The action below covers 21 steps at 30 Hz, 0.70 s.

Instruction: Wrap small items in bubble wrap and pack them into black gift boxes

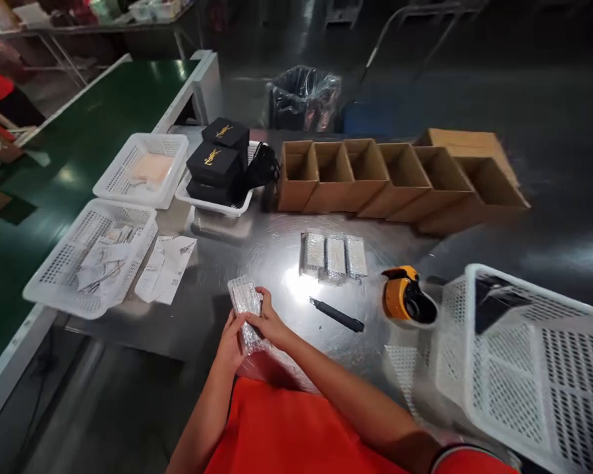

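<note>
Far left of our grip we counted two white baskets point(91, 260), one of them holding paper slips, and loose leaflets point(165, 268) lay beside them. Beyond our hands, a tray carried three black boxes point(213, 163) bearing a gold monogram we could not read with certainty. Our left hand point(231, 342) and right hand point(267, 322) both clasped one bubble-wrapped packet point(245, 309) over the table point(217, 263). To the right lay three more wrapped packets point(333, 257), one black pen point(337, 315), one yellow tape dispenser point(405, 296), and six open cartons point(400, 178) stood behind them.
</note>
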Each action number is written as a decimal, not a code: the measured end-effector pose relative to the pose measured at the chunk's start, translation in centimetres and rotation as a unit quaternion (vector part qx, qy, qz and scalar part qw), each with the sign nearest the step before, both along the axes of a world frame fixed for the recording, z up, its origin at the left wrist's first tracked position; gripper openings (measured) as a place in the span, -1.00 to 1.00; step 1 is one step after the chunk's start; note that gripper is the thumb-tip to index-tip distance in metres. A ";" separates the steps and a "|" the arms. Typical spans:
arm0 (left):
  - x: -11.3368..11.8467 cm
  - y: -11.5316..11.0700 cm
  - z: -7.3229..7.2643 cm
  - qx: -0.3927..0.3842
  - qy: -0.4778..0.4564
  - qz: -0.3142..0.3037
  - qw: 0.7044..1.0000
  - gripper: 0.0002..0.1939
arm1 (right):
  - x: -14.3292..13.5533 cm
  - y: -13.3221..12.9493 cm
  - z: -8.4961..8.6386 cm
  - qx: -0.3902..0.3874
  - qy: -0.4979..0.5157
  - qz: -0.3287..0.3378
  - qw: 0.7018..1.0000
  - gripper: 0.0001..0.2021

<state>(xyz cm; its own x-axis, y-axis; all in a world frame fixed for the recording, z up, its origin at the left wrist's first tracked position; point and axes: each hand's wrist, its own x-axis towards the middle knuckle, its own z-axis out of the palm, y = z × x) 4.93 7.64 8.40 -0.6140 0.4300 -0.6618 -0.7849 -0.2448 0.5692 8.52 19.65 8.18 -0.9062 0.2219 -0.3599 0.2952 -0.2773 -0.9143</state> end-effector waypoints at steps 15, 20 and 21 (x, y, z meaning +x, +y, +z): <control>6.8 6.3 2.5 -0.073 -0.137 -0.103 0.983 -0.40 | 12.5 9.4 0.3 0.261 -0.040 -0.074 0.962 -0.34; 6.6 5.3 4.2 -0.089 -0.095 -0.065 0.989 -0.34 | 17.9 22.9 -0.2 0.481 -0.358 -0.247 0.761 -0.55; 6.5 5.0 4.7 -0.096 -0.083 -0.053 0.990 -0.36 | 18.4 24.8 -0.9 0.495 -0.405 -0.204 0.741 -0.57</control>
<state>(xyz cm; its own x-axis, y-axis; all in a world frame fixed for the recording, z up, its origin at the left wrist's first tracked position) 11.48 12.61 13.06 -0.4476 0.3423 -0.8261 -0.8874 -0.0561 0.4575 26.88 44.47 7.31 -0.2672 0.9368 -0.2258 0.9344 0.1946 -0.2984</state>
